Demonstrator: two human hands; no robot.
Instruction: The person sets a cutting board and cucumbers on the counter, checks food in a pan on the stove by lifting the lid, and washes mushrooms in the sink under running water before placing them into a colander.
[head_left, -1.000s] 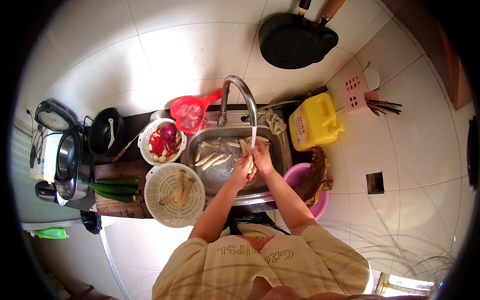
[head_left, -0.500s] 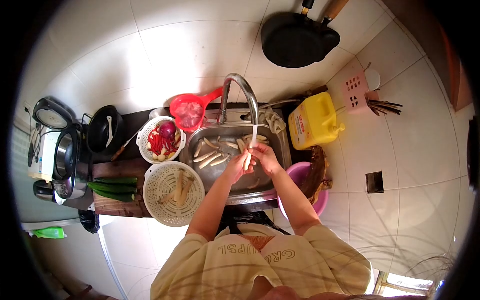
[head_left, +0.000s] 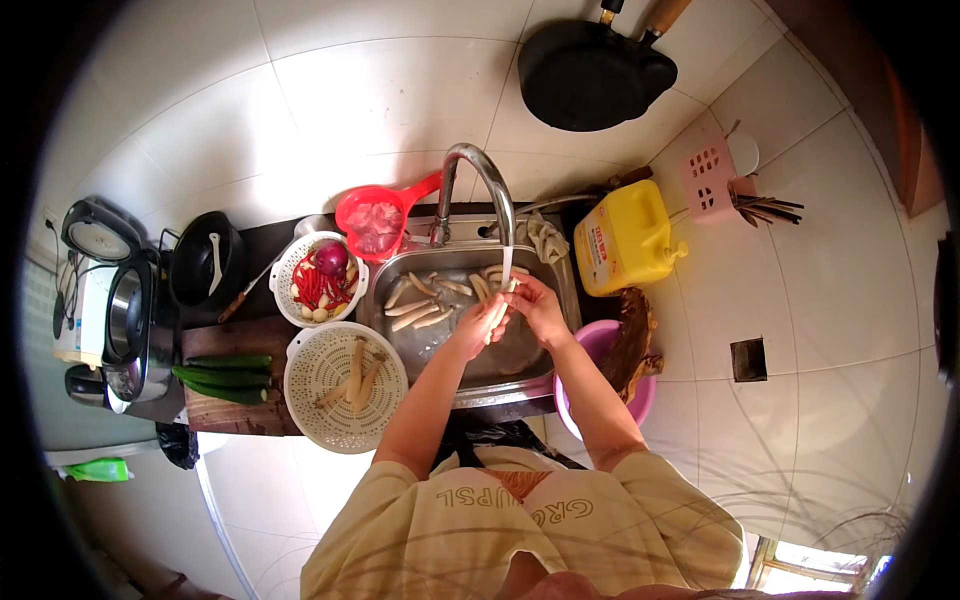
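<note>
Under the stream from the curved faucet (head_left: 477, 180), both my hands are closed around a long pale stalk (head_left: 495, 318), perhaps a mushroom stem or a shoot. My left hand (head_left: 478, 330) grips its lower part. Fingers of my right hand (head_left: 538, 308) pinch near its upper end. Several more pale stalks (head_left: 412, 316) lie in shallow water in the steel sink (head_left: 462, 395), left of and behind my hands. To the left, a cream colander (head_left: 310, 415) holds longer, browner stalks (head_left: 356, 376).
A white basket (head_left: 279, 292) contains an onion, red chillies and garlic. Behind it is a red strainer (head_left: 345, 213) with pale pink pieces. Green cucumber-like vegetables (head_left: 222, 378) lie on a cutting board (head_left: 205, 412). A yellow jug (head_left: 625, 240) and purple basin (head_left: 645, 405) stand right.
My hands have shifted slightly on the stalk beneath the water, and it now tilts more. The stalks in the sink and the colander stay where they were.
</note>
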